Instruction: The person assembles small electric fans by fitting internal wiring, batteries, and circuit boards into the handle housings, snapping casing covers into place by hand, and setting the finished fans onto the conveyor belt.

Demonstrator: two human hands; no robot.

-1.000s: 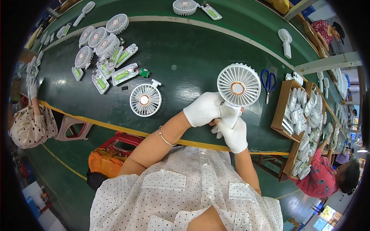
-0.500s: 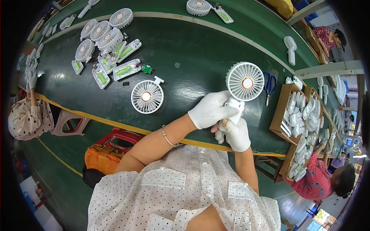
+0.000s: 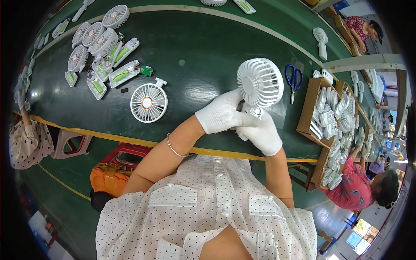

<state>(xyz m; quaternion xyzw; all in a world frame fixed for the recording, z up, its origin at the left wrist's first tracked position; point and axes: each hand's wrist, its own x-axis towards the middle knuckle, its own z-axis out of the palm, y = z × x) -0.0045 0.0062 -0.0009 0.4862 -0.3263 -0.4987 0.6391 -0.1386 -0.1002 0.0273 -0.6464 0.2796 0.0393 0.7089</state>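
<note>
A white handheld fan (image 3: 260, 83) is up over the near edge of the table, its round cage turned so the side and plain back show. Both hands wear white knitted gloves. My left hand (image 3: 222, 115) closes round the fan's neck and upper handle from the left. From the right and below, my right hand (image 3: 265, 135) grips the handle, most of which is hidden by the gloves. A loose fan head (image 3: 148, 103) with a copper-coloured ring lies face up on the table, left of my hands.
Blue-handled scissors (image 3: 293, 82) lie right of the fan. Beyond them stands a cardboard box (image 3: 308, 106) of white parts. Several fan heads and opened handles with green batteries (image 3: 123, 74) are piled far left on the dark green table (image 3: 195, 52). Co-workers sit at both sides.
The fan has turned from showing its front grille to showing its side and back. My right hand has shifted its grip on the handle. The whole view has moved slightly.
</note>
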